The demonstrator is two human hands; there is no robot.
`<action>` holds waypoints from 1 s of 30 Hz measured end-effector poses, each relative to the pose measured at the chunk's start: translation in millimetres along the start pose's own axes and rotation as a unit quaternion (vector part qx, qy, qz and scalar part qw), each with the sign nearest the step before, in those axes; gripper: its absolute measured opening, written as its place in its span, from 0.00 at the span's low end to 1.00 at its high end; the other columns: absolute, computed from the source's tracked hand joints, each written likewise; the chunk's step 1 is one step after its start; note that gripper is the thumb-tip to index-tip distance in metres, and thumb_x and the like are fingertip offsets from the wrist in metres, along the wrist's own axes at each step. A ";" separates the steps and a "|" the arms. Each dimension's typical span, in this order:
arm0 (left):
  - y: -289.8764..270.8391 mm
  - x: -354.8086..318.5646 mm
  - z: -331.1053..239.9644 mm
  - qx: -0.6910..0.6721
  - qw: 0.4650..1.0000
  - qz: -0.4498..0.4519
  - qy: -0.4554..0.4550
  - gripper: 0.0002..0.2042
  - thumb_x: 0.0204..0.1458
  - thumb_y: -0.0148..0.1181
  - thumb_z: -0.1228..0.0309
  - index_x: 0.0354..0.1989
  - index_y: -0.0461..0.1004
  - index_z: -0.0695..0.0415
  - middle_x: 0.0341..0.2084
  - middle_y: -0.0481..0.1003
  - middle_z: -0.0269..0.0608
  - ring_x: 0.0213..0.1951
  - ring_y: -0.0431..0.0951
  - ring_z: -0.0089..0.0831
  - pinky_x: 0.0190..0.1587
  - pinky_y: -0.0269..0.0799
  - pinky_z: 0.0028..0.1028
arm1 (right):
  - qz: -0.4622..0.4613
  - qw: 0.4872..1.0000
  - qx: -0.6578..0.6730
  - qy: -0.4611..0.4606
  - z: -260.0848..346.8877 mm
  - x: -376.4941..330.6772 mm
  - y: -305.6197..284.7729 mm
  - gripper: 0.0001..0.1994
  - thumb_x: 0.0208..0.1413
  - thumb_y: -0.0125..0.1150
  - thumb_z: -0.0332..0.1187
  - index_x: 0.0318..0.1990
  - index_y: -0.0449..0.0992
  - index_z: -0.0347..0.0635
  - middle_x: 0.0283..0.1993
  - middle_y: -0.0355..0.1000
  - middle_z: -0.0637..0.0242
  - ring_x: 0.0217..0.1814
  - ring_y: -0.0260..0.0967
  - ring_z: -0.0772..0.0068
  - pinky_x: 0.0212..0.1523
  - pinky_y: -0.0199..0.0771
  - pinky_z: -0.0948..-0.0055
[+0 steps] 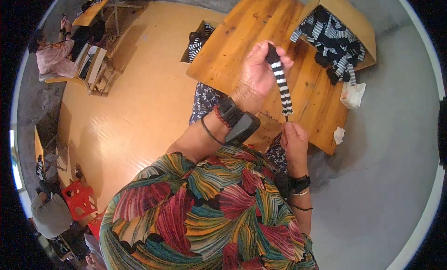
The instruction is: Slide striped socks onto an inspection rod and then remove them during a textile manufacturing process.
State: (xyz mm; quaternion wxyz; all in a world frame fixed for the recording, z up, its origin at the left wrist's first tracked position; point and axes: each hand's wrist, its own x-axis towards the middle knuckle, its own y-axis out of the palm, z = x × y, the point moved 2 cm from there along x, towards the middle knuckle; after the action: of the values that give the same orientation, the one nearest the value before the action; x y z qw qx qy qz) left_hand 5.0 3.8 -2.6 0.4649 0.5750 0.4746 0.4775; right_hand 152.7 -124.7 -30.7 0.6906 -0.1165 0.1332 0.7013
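Note:
A small knitted tube (282, 89), black at its far end and striped black and white below, hangs between my hands over the near part of the wooden table. My left hand (260, 70) is closed around its black far end, thumb and fingers pinching it from both sides. From the open near end comes a thin dark rod (287, 118). My right hand (295, 136) pinches this rod just below the knit edge. How far the rod reaches inside the tube is hidden.
A tipped cardboard box (365, 25) at the far right holds a heap of striped knitted pieces (336, 44). Beside it are a white tissue box (352, 95) and crumpled paper (339, 135). Another box (185, 56) stands left of the table (228, 41). People sit at the left, near a red stool (79, 200).

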 end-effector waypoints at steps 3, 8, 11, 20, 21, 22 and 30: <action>2.5 -3.9 13.3 0.007 0.999 -0.037 0.012 0.07 0.49 0.53 0.67 0.34 0.66 0.55 0.28 0.71 0.43 0.28 0.70 0.37 0.36 0.67 0.40 | 0.004 0.996 0.088 0.017 -2.3 -1.4 6.3 0.10 0.55 0.48 0.35 0.23 0.66 0.44 0.16 0.56 0.80 0.15 0.48 0.89 0.14 0.46 0.86; 15.5 -10.2 15.6 0.108 0.993 0.016 0.038 0.08 0.48 0.53 0.73 0.36 0.63 0.55 0.22 0.69 0.38 0.20 0.65 0.26 0.28 0.64 0.31 | 0.024 0.993 0.094 0.069 3.9 1.2 8.9 0.09 0.56 0.47 0.36 0.27 0.66 0.42 0.13 0.52 0.78 0.13 0.46 0.85 0.14 0.47 0.83; 22.1 -17.5 13.3 0.130 0.991 -0.012 0.010 0.08 0.47 0.53 0.74 0.36 0.63 0.55 0.18 0.67 0.35 0.17 0.62 0.23 0.24 0.61 0.26 | 0.033 0.997 0.062 0.025 6.0 2.9 7.4 0.09 0.56 0.47 0.35 0.28 0.66 0.42 0.13 0.52 0.77 0.12 0.46 0.84 0.14 0.47 0.83; 30.4 -21.6 7.0 0.061 0.990 0.098 -0.076 0.07 0.52 0.49 0.65 0.34 0.67 0.55 0.12 0.60 0.29 0.12 0.55 0.19 0.18 0.54 0.22 | 0.197 0.930 0.290 0.107 23.1 2.1 31.8 0.08 0.54 0.47 0.33 0.25 0.67 0.41 0.14 0.57 0.78 0.12 0.50 0.86 0.12 0.48 0.84; 31.2 -22.4 5.4 0.068 0.990 0.095 -0.080 0.09 0.53 0.48 0.62 0.34 0.66 0.55 0.13 0.61 0.30 0.12 0.56 0.20 0.19 0.55 0.23 | 0.198 0.930 0.290 0.107 24.8 1.6 31.9 0.08 0.54 0.47 0.33 0.25 0.67 0.41 0.14 0.57 0.78 0.12 0.50 0.86 0.12 0.48 0.84; 32.1 -21.5 2.8 0.068 0.990 0.095 -0.079 0.09 0.53 0.48 0.62 0.34 0.66 0.55 0.13 0.61 0.30 0.12 0.56 0.20 0.19 0.55 0.23 | 0.129 0.969 0.187 0.094 25.6 2.6 27.8 0.09 0.54 0.47 0.34 0.24 0.67 0.41 0.14 0.57 0.77 0.12 0.50 0.86 0.13 0.48 0.83; 19.6 -14.9 -3.0 0.138 0.990 0.011 -0.009 0.15 0.53 0.46 0.55 0.34 0.65 0.55 0.14 0.63 0.32 0.13 0.58 0.23 0.21 0.59 0.26 | 0.019 0.996 -0.083 -0.011 17.4 -6.8 -1.8 0.11 0.54 0.47 0.33 0.21 0.66 0.40 0.16 0.54 0.81 0.18 0.48 0.88 0.17 0.48 0.84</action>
State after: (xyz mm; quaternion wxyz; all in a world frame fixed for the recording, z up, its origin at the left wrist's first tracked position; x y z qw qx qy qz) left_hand 2.6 -13.0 15.5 0.3803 0.6431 0.5253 0.4072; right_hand 155.0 -125.0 -12.0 0.6667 -0.1629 0.0689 0.7241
